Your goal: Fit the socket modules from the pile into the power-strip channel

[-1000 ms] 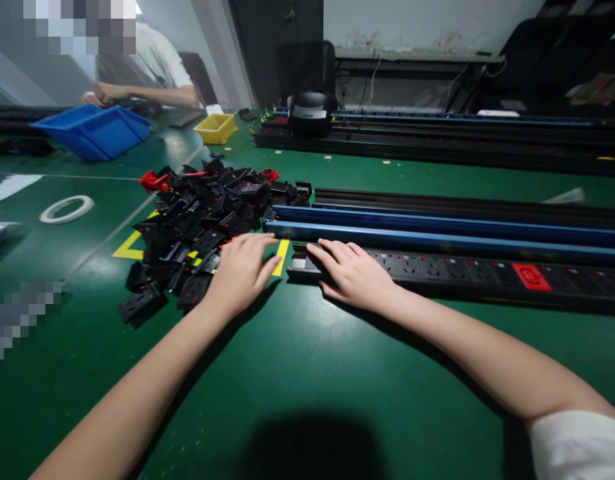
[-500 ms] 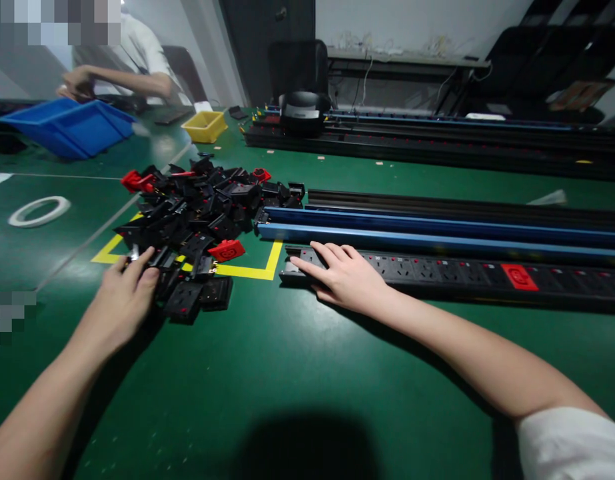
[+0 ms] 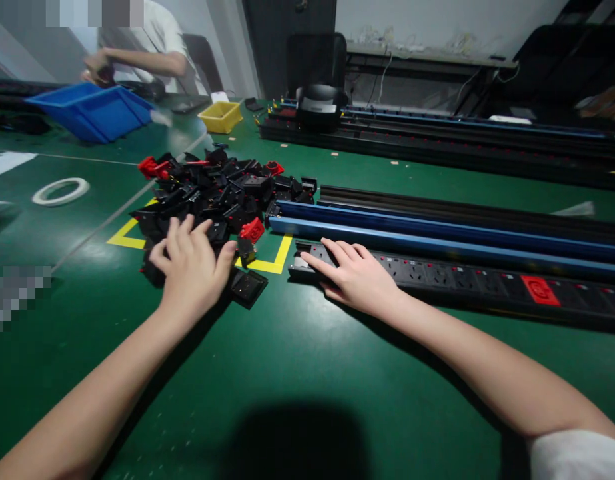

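Note:
My left hand (image 3: 192, 263), its fingers spread, is over the near side of a heap of black socket modules (image 3: 247, 190). What lies beneath its fingers is hidden. A red socket module (image 3: 252, 231) tilts at the heap's near right edge, and a black module (image 3: 248, 289) lies on the table right of my thumb. My right hand (image 3: 360, 277) rests flat with fingers stretched out on the left end of a long black power strip (image 3: 467, 280). Sockets line that strip, and one red socket (image 3: 540, 290) sits among them.
Behind the strip lie blue rails (image 3: 412, 233) and a black rail (image 3: 387, 199). Yellow tape (image 3: 264, 267) marks the green table (image 3: 287, 373). Further off are a tape roll (image 3: 60, 192), a yellow bin (image 3: 220, 118) and a blue bin (image 3: 92, 113) in front of another person (image 3: 152, 53).
My left hand has moved right across the front of the heap, its fingers spreading. Loose modules there, the red one included, have shifted. My right hand stays on the strip.

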{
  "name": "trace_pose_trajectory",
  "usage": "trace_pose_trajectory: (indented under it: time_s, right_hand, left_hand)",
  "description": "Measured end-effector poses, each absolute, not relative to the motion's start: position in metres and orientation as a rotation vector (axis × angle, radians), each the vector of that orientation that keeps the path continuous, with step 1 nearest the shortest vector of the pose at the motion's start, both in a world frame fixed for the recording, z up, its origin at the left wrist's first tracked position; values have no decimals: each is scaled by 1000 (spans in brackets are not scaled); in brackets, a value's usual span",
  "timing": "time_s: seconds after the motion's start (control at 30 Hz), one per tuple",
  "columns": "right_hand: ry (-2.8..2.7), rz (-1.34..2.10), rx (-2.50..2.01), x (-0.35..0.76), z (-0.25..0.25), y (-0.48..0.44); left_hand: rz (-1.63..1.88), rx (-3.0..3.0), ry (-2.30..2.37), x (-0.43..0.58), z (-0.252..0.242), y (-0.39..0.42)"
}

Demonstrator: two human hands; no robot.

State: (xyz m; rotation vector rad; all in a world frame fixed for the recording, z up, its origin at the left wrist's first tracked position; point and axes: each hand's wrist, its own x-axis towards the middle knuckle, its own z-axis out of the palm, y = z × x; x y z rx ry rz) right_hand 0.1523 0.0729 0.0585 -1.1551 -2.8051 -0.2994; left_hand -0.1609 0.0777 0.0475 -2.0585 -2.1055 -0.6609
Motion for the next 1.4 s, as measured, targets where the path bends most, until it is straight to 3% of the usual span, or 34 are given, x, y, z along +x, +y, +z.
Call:
trace_pose_trajectory:
  time_s: [0.27, 0.6, 1.0, 1.4]
  right_hand:
    - [-2781, -365, -1135, 152, 55, 73]
    - [-2747, -389, -1116, 152, 51, 75]
    - [-2770, -443, -1124, 151, 52, 74]
    - [-2753, -437, -1131, 150, 51, 73]
  left_hand:
    - [-626, -2365, -1783, -92, 39, 71]
    - [-627, -2481, -1580, -96, 28, 97]
    - [-322, -2416, -1508, -100, 27, 91]
    - [-293, -2416, -1545, -100, 27, 89]
